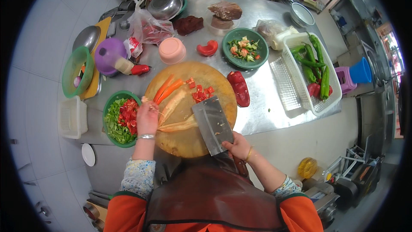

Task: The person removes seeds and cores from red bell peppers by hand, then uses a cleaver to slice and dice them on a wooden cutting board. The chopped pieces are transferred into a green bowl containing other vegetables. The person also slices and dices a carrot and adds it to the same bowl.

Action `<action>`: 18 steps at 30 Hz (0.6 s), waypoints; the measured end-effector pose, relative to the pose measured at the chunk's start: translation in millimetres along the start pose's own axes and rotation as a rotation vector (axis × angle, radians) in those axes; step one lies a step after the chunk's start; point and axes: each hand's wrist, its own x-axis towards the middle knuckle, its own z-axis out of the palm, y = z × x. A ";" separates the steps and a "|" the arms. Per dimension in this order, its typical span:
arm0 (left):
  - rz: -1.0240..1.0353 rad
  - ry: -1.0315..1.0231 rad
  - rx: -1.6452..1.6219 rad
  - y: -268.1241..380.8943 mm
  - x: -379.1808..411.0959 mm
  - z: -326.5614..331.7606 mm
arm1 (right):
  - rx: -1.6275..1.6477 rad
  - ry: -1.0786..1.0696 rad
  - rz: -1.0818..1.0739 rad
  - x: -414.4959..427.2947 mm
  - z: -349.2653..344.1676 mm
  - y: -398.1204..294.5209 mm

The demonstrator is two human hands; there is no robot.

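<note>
A Chinese cleaver (212, 125) lies flat-bladed over the right side of the round wooden chopping board (180, 145). My right hand (237, 146) grips it where blade and wooden handle meet, and pale scraps stick to the steel. At the board's left edge, my left hand (148, 116) pinches pale pepper pith and seeds in its fingertips. Beside it lie orange-red pepper strips (169, 88) and pale, inside-up pepper strips (173, 103). Diced red pepper (202, 94) sits above the blade. Left of my hand, a green bowl (107, 132) holds chopped green and red pepper.
A red pepper piece (238, 90) lies right of the board, another red piece (207, 48) beyond it. Behind stand a pink bowl (172, 50) and a green bowl of scraps (227, 53). A white basket (334, 93) holds green peppers at right; a purple bowl (111, 54) stands left.
</note>
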 end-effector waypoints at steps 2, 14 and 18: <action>0.007 -0.056 -0.153 16.1 8.2 -11.9 | 0.004 -0.015 -0.017 1.5 0.6 0.5; -0.100 -0.004 0.171 -5.2 -24.3 25.5 | 0.072 -0.047 -0.163 13.5 17.3 -27.7; -0.074 -0.083 0.091 7.9 -25.2 20.1 | -0.045 -0.101 -0.065 38.3 22.5 -44.3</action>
